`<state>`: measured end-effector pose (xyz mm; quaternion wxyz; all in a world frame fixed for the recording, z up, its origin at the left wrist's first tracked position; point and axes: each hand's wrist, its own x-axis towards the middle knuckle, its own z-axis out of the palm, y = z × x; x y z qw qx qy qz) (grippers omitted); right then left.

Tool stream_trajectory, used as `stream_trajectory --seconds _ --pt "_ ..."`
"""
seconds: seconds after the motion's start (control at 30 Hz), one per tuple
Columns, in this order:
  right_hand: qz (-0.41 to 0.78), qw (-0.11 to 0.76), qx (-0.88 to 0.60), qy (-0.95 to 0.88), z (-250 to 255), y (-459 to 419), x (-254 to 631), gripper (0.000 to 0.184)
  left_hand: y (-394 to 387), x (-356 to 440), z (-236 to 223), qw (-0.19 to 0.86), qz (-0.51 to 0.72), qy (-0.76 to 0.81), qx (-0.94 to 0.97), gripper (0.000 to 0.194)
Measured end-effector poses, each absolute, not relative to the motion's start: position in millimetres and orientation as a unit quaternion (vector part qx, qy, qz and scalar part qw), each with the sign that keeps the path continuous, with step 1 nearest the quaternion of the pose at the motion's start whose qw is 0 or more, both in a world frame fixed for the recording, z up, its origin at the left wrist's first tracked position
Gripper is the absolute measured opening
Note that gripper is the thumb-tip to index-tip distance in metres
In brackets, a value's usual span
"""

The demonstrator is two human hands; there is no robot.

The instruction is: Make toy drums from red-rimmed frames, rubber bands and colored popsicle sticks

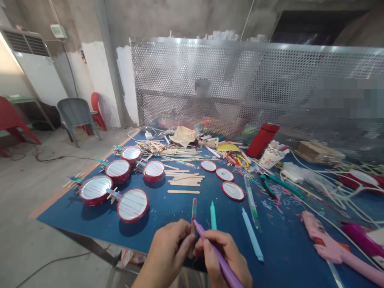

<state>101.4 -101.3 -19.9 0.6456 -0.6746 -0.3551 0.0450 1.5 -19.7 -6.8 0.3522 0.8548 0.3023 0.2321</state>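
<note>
Hands fill the bottom edge of my view, both cut off at the wrist by the frame. My left hand (169,250) is closed around the lower end of a craft stick (193,214), which stands nearly upright above the near edge of the blue table (168,212); its top carries coloured bands, while its lower part is hidden behind my fingers. My right hand (223,256) grips a purple marker (217,256) with its tip touching the stick; the marker's far end runs out of the frame at the bottom.

Just beyond the hands lie a teal marker (213,215) and a pale blue marker (252,235), both flat on the table. To the left sit five red-rimmed round lids (132,205) with sticks attached beneath them; how they are joined I cannot make out. A loose pile of plain sticks (183,180) lies behind, and three smaller red-rimmed discs (225,174) lie in a row to the right of it.

On the right a pink glue gun (333,248) is partly cut off by the frame, with white cables trailing across the clutter. A red flask (263,140) and a paper cup (271,155) stand near the perforated metal screen (255,80). Behind that screen a person is seated, only dimly visible through the holes.
</note>
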Motion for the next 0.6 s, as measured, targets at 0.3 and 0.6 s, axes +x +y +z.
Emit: stream_trajectory --seconds 0.3,0.6 --pt "0.064 0.687 -0.648 -0.322 -16.3 -102.3 97.6 0.018 -19.7 1.4 -7.9 0.359 0.238 0.294 0.853 0.021" --pt "0.046 0.660 -0.672 -0.334 -17.4 -100.9 98.3 0.021 -19.8 1.5 -7.1 0.353 0.242 0.293 0.855 0.021"
